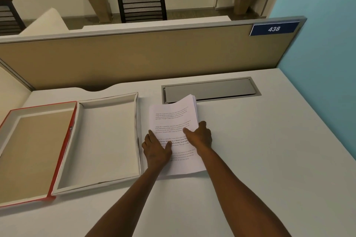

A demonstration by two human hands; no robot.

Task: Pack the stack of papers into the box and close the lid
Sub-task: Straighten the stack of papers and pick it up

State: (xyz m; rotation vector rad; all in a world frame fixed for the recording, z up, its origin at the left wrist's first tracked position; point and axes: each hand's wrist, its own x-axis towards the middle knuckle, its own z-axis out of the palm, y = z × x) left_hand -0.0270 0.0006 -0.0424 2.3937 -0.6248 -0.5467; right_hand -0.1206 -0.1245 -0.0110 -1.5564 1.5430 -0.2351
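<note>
A stack of printed white papers (174, 119) lies on the desk just right of the open box. The box tray (107, 136) is white inside and holds nothing. Its red-edged lid (36, 150) lies flat to the left, joined along the tray's left side, with its brown inside facing up. My left hand (157, 149) rests on the stack's left edge, thumb on top of the sheets. My right hand (200, 136) grips the right edge, thumb over the top sheet and fingers at the side. The far end of the stack curls up slightly.
A grey cable hatch (212, 89) is set into the white desk (260, 150) behind the papers. A tan partition (144, 57) with a blue "438" sign (274, 29) closes the back. A blue wall (323, 44) stands on the right.
</note>
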